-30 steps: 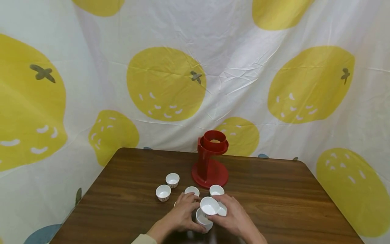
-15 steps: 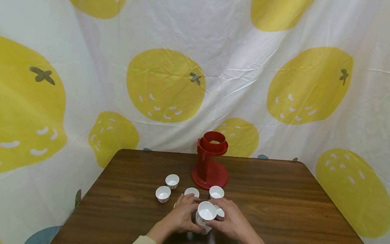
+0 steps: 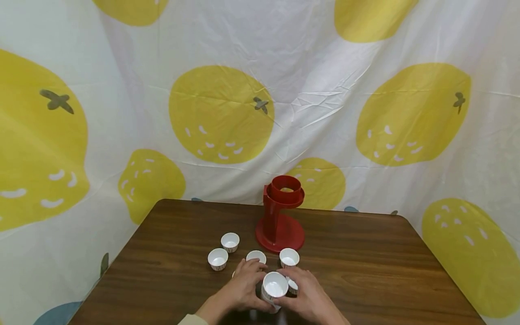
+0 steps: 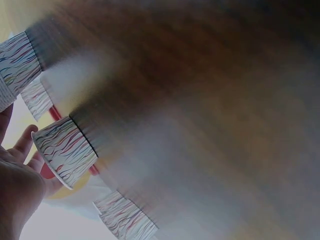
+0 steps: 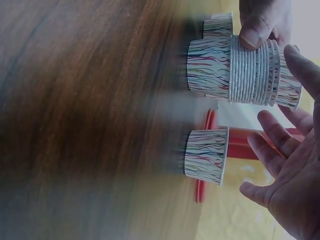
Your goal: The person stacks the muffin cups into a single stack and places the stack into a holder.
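In front of me a stack of white paper cups [image 5: 252, 67] with thin coloured wavy lines stands upright, many rims close together. My left hand [image 3: 245, 284] grips the stack's side, its thumb across the rims. My right hand [image 3: 305, 291] pinches the top paper cup [image 3: 275, 284] between thumb and forefinger; it sits in the stack's mouth, its patterned wall partly showing above the rims. The right hand's other fingers are spread. Single cups stand close by: one cup [image 3: 256, 257] beyond the left hand, another cup [image 3: 289, 257] beyond the right hand, and one [image 3: 292, 285] partly hidden by the right fingers.
Two more paper cups stand to the left on the brown wooden table [image 3: 365, 262], a nearer cup [image 3: 217, 259] and a farther cup [image 3: 230, 242]. Behind the cups rises a red stand [image 3: 280, 225] with a ring-shaped holder on top. A lemon-print curtain [image 3: 308, 90] hangs behind the table.
My right hand has brought its cup down and slightly left, from above the stack into its mouth. My left hand has stayed around the stack.
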Action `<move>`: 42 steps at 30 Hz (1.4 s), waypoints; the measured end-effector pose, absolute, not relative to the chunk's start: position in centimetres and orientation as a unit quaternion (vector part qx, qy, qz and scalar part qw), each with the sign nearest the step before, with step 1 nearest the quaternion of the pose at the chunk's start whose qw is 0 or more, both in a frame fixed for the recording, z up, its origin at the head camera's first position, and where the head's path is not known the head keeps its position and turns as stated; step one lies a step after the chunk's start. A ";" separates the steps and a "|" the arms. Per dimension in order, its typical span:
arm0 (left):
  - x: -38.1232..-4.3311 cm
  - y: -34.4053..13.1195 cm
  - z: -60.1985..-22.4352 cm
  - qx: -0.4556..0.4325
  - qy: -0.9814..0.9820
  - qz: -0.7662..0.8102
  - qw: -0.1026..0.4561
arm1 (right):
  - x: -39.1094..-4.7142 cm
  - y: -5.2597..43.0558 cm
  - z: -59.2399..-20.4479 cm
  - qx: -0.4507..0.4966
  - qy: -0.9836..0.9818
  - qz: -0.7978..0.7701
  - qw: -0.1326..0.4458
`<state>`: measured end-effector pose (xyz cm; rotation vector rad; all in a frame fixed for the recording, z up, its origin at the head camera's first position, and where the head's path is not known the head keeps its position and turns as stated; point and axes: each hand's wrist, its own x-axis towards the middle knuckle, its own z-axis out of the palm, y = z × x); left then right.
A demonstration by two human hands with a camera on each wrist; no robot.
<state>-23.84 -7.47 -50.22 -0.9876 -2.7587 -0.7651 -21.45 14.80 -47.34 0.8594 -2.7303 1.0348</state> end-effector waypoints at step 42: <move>-23.9 -7.4 -50.3 -0.328 -0.914 -0.226 0.077 | -21.9 16.5 -46.7 0.182 -0.909 0.363 0.096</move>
